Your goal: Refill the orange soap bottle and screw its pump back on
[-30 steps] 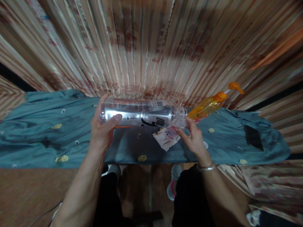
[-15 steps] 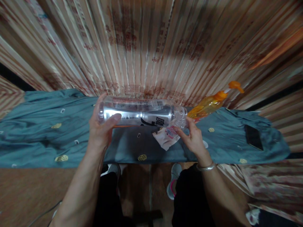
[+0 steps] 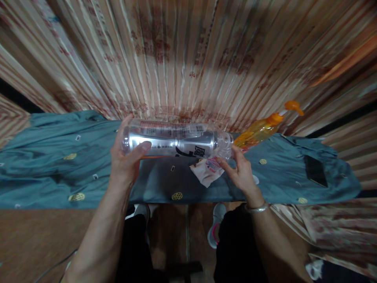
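Note:
A large clear plastic bottle (image 3: 165, 137) with dark printed characters lies sideways in the air above the cloth-covered table. Its base end is gripped by my left hand (image 3: 125, 157), thumb along the near side and fingers behind. At the neck end, my right hand (image 3: 240, 169) has thumb and fingers closed on a crumpled white-and-pink piece of cloth or paper (image 3: 207, 173), held against the bottle; I cannot tell which material it is. Just beyond the right fingers is an orange pump bottle (image 3: 257, 131) with yellow-orange liquid, its lower end hidden.
A teal patterned cloth (image 3: 97, 157) covers the narrow table. On its right side lies a black phone (image 3: 315, 171). Pleated patterned curtains (image 3: 182, 59) hang close behind the table. A cable (image 3: 57, 263) runs along the floor at lower left.

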A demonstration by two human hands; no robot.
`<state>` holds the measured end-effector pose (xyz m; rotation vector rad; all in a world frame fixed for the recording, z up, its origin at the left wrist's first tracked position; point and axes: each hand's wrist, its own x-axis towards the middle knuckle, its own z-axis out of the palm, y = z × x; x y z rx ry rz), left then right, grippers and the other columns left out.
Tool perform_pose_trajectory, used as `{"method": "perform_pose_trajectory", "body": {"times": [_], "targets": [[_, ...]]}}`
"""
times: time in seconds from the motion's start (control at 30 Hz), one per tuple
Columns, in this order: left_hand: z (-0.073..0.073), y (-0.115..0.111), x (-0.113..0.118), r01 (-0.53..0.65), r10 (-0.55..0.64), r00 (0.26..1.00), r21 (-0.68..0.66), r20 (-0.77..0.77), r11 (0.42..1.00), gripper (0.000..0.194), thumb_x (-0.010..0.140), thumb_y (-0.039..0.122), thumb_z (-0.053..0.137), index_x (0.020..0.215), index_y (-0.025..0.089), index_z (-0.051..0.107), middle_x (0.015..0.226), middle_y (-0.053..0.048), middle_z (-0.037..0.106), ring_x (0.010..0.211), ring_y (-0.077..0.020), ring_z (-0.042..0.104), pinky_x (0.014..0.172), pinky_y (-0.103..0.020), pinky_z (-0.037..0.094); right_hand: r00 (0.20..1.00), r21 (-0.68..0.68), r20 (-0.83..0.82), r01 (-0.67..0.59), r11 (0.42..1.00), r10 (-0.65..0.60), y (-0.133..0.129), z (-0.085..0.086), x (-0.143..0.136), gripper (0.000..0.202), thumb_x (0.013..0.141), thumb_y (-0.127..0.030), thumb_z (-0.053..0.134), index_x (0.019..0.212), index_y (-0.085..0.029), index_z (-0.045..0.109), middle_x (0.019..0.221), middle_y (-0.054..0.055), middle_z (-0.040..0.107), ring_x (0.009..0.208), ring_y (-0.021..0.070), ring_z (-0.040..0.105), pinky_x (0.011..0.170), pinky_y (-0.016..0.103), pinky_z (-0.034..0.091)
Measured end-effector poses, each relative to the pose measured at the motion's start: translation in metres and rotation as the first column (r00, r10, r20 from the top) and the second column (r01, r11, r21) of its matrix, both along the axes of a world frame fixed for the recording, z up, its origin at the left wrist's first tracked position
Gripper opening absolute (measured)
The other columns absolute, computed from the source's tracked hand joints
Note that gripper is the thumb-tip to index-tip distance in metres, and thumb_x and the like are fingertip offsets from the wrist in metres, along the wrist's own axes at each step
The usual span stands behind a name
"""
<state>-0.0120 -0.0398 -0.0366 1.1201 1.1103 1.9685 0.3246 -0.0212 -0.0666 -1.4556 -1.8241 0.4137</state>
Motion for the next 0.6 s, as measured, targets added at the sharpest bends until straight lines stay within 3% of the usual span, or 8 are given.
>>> {"method": "perform_pose_trajectory", "body": {"times": [0.37, 0.6], "targets": [[-0.027, 0.012, -0.018, 0.027, -0.014, 0.989, 0.086, -0.145, 0.996, 0.093, 0.06, 0.068, 0.1, 0.144, 0.042, 0.071, 0.136, -0.003, 0.071, 0.135, -0.0357, 0.065, 0.122, -0.059, 0.048, 1.0, 0.046, -0.015, -0.023, 0.999, 0.024, 0.002, -0.005, 0.002, 0.079, 0.093, -0.084, 0.063, 0.14, -0.021, 0.065, 0.123, 0.016, 0.08, 0.116, 0.0399, 0.076, 0.108, 0.058, 0.059], [-0.029, 0.014, -0.018, 0.011, 0.007, 0.986, 0.108, -0.166, 0.994, 0.091, 0.061, 0.069, 0.099, 0.144, 0.043, 0.071, 0.138, -0.003, 0.071, 0.133, -0.0355, 0.066, 0.12, -0.06, 0.051, 1.0, 0.066, 0.002, -0.024, 0.998, 0.024, 0.002, -0.006, 0.002, 0.074, 0.095, -0.083, 0.063, 0.14, -0.024, 0.065, 0.122, 0.014, 0.08, 0.114, 0.0386, 0.076, 0.106, 0.057, 0.059]]}}
